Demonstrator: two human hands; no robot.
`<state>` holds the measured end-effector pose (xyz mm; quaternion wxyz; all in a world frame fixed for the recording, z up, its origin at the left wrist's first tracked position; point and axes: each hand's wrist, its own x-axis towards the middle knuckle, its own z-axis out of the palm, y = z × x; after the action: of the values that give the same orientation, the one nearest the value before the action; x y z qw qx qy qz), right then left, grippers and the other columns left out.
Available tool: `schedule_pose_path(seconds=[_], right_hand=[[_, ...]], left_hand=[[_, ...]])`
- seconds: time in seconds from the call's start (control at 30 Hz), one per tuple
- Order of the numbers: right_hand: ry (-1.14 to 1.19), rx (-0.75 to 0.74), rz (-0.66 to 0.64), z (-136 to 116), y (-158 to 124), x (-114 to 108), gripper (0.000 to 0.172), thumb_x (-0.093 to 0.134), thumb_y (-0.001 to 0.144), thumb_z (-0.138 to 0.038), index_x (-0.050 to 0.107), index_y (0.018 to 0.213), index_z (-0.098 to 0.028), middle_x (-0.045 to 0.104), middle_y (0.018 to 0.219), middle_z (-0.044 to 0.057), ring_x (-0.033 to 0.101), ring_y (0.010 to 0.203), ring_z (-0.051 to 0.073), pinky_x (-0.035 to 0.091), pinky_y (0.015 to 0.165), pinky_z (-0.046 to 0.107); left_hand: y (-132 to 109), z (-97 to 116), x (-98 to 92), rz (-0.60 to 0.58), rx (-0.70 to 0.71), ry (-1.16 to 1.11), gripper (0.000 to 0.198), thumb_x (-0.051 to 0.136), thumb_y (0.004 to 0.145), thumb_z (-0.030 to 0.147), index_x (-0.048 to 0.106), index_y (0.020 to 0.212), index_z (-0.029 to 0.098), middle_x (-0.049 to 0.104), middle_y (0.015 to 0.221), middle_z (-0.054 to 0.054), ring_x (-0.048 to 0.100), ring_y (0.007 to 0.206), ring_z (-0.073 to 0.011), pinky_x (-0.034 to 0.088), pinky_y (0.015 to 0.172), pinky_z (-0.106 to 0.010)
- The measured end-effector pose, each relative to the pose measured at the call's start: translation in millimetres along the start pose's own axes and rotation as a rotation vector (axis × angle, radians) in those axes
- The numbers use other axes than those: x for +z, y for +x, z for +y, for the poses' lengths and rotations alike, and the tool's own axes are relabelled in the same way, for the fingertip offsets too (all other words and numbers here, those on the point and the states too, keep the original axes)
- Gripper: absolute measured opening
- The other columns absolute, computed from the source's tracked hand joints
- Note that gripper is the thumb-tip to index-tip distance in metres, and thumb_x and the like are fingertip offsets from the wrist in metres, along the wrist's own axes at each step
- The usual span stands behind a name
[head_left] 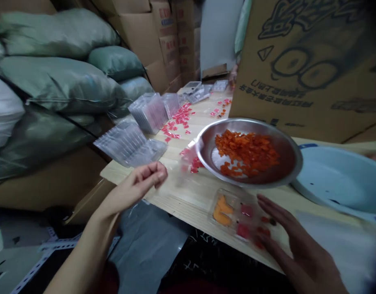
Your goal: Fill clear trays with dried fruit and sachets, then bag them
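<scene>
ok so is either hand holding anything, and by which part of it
The left hand is curled, with nothing visible in it. The right hand is at the right end of the clear tray; whether it grips there cannot be told.

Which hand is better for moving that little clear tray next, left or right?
Probably the right hand: it's open, right by the clear tray. The left hand is curled and farther away, near the plastic cases.

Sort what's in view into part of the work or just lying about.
Likely in use: clear tray by the right hand; metal bowl of orange pieces; red packets; clear plastic cases.

Likely lying about: green sacks; stacked cardboard boxes.
</scene>
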<state>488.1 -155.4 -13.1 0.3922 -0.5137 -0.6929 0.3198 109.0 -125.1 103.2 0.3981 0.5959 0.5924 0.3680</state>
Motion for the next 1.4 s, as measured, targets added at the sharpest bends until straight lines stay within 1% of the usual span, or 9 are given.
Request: schedule_pose_path(seconds=[0.1, 0.2, 0.33, 0.5, 0.67, 0.87, 1.07, 1.17, 1.4], right_hand=[[0.146, 0.106, 0.082, -27.6, 12.1, 2.9, 0.077, 0.077, 0.087, -0.057, 0.049, 0.157, -0.039, 0.054, 0.158, 0.005, 0.051, 0.144, 0.037, 0.051, 0.114, 0.057], [0.352, 0.258, 0.027, -20.6, 14.6, 6.2, 0.067, 0.083, 0.083, -0.054, 0.065, 0.143, -0.031, 0.076, 0.119, 0.008, 0.074, 0.101, 0.029, 0.064, 0.088, 0.044], [0.603, 0.49, 0.165, 6.6, -6.1, 2.7, 0.045, 0.088, 0.079, -0.053, 0.077, 0.11, -0.023, 0.077, 0.088, 0.005, 0.07, 0.074, 0.018, 0.06, 0.069, 0.029], [0.547, 0.597, 0.334, 32.9, -42.4, 6.1, 0.06, 0.084, 0.079, -0.062, 0.075, 0.121, -0.019, 0.077, 0.091, 0.006, 0.068, 0.077, 0.02, 0.058, 0.07, 0.031], [0.195, 0.487, 0.36, 63.6, -42.2, 14.8, 0.071, 0.071, 0.089, -0.058, 0.065, 0.14, -0.01, 0.066, 0.08, 0.002, 0.056, 0.067, 0.017, 0.049, 0.061, 0.031], [-0.103, 0.247, 0.32, 88.8, -6.9, 8.7, 0.046, 0.063, 0.091, -0.047, 0.074, 0.119, -0.012, 0.062, 0.085, 0.007, 0.059, 0.071, 0.022, 0.053, 0.069, 0.038], [-0.168, 0.186, 0.296, 102.0, 20.3, 9.3, 0.037, 0.06, 0.094, -0.036, 0.072, 0.117, -0.01, 0.065, 0.099, 0.014, 0.062, 0.083, 0.026, 0.054, 0.081, 0.043], [-0.187, 0.161, 0.309, 104.5, 26.5, 11.8, 0.029, 0.059, 0.094, -0.032, 0.072, 0.111, -0.013, 0.067, 0.1, 0.015, 0.063, 0.085, 0.026, 0.055, 0.082, 0.043], [-0.233, 0.158, 0.313, 86.7, -6.4, -10.4, 0.035, 0.055, 0.101, -0.029, 0.066, 0.131, -0.016, 0.067, 0.112, 0.013, 0.066, 0.092, 0.024, 0.059, 0.084, 0.038]], left_hand=[[-11.2, 7.6, 48.9, -0.391, -0.135, -0.259, 0.03, 0.074, 0.088, 0.051, 0.073, 0.084, 0.022, 0.059, 0.07, -0.003, 0.052, 0.062, -0.0157, 0.049, 0.059, -0.029], [-3.6, -6.7, 89.6, -0.59, -0.22, -0.43, 0.03, 0.072, 0.09, 0.051, 0.072, 0.085, 0.022, 0.061, 0.073, -0.003, 0.052, 0.062, -0.0142, 0.049, 0.06, -0.029], [7.4, -34.4, 113.3, -0.478, -0.162, -0.405, 0.031, 0.067, 0.095, 0.052, 0.073, 0.097, 0.022, 0.067, 0.086, -0.006, 0.058, 0.072, -0.0166, 0.053, 0.07, -0.033], [3.1, -73.5, 140.4, -0.415, -0.112, -0.273, 0.031, 0.079, 0.084, 0.043, 0.069, 0.104, 0.021, 0.067, 0.085, -0.003, 0.06, 0.076, -0.0166, 0.05, 0.07, -0.03], [11.6, -105.5, 178.2, -0.196, -0.033, -0.05, 0.027, 0.068, 0.09, 0.038, 0.064, 0.109, 0.02, 0.057, 0.076, 0.002, 0.054, 0.069, -0.0147, 0.045, 0.069, -0.029], [35.4, -109.5, 191.0, -0.05, 0.075, 0.162, 0.05, 0.062, 0.093, 0.033, 0.053, 0.139, 0.015, 0.062, 0.093, -0.003, 0.06, 0.081, -0.019, 0.048, 0.077, -0.034], [55.7, -107.6, 193.5, -0.031, 0.032, 0.283, 0.029, 0.065, 0.092, 0.037, 0.066, 0.112, 0.015, 0.066, 0.09, -0.006, 0.062, 0.084, -0.023, 0.048, 0.081, -0.039], [48.8, -103.5, 199.2, -0.063, -0.018, 0.111, 0.029, 0.077, 0.083, 0.038, 0.062, 0.099, 0.019, 0.067, 0.087, -0.004, 0.064, 0.081, -0.0218, 0.049, 0.076, -0.036], [-3.1, -85.3, 220.3, -0.096, -0.527, -0.681, 0.083, 0.097, 0.064, 0.032, 0.057, 0.135, 0.019, 0.081, 0.107, -0.01, 0.078, 0.102, -0.0249, 0.058, 0.092, -0.033]])
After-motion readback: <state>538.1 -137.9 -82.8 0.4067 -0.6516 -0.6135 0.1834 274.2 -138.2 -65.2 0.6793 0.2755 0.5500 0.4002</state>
